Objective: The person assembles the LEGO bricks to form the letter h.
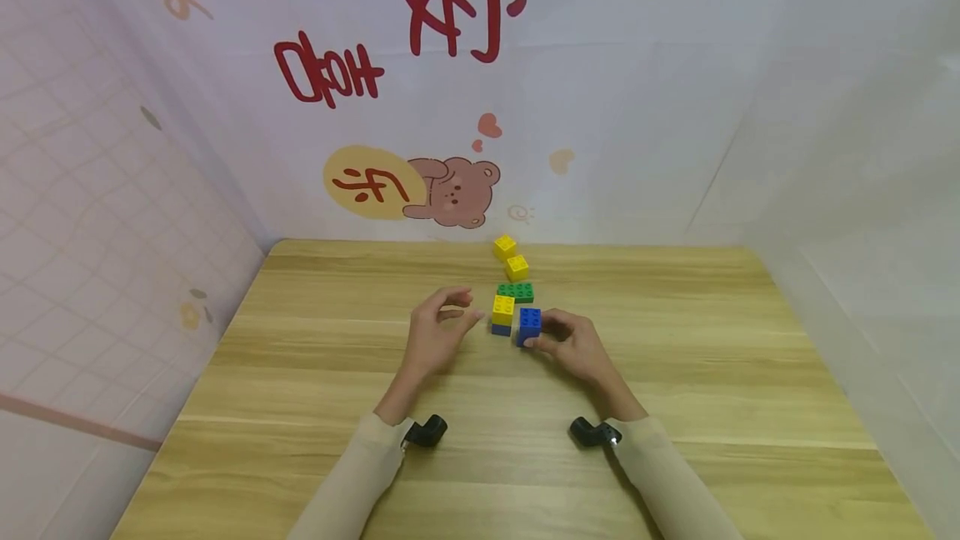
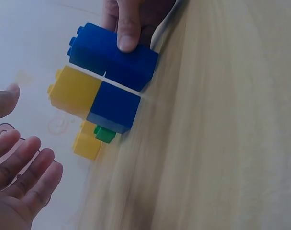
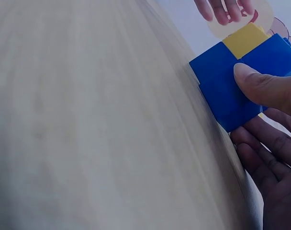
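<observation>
My right hand (image 1: 576,345) grips a stack of two blue bricks (image 1: 529,326), thumb on the near side and the other fingers behind. The stack stands upright at the table surface. Just left of it is a second stack, a yellow brick (image 1: 503,308) on top of a blue brick (image 2: 116,106); a narrow gap separates the two stacks in the left wrist view. My left hand (image 1: 437,330) holds nothing. Its fingers are relaxed and spread from the thumb, a short way left of the yellow-and-blue stack.
Behind the stacks lies a flat green brick (image 1: 525,293). Farther back, two small yellow bricks (image 1: 517,267) sit close together near the wall. The wooden table (image 1: 315,357) meets a printed white wall sheet (image 1: 637,148) at its back edge.
</observation>
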`<state>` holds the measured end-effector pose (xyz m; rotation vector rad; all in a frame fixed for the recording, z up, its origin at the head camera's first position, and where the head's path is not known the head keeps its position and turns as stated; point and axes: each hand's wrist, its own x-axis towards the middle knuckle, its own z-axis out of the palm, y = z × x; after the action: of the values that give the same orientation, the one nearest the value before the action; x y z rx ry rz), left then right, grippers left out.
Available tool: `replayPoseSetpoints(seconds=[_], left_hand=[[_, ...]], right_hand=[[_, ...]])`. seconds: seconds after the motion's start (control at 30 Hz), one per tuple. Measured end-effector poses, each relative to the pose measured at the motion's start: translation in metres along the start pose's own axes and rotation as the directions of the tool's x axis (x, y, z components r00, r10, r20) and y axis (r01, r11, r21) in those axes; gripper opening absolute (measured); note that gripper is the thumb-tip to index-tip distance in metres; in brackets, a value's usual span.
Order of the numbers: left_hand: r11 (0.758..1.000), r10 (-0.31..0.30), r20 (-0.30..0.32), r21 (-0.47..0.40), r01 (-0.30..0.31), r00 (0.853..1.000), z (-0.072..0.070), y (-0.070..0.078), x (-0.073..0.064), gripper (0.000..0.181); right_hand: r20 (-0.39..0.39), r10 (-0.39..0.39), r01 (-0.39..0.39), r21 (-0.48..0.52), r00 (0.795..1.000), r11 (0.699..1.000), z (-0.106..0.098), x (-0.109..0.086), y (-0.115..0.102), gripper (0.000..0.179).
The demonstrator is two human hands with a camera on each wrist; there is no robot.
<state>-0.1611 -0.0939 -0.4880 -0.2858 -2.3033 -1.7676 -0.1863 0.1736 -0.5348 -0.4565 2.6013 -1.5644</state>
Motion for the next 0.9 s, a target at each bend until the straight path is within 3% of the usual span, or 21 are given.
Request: replayPoseSetpoints(seconds=[0.2, 0.57, 0.9], left_hand=[[0.998, -0.061, 0.026, 0.025, 0.060, 0.998, 0.001, -0.009, 0.012, 0.038], [0.995, -0.101, 0.066, 0.029, 0.099, 0.993, 0.003, -0.022, 0.029, 0.042], [0.988, -0.153, 0.154, 0.053, 0.146, 0.976, 0.003, -0.038, 0.042, 0.051]], right_hand=[[-0.001, -0.008, 0.008, -0.004, 1.000, 1.000, 0.000, 0.001, -0.001, 0.031], [-0.023, -0.015, 0.015, -0.002, 1.000, 1.000, -0.004, 0.007, 0.003, 0.031], [-0.018, 0.001, -0.001, 0.013, 1.000, 1.000, -0.003, 0.010, 0.006, 0.032]])
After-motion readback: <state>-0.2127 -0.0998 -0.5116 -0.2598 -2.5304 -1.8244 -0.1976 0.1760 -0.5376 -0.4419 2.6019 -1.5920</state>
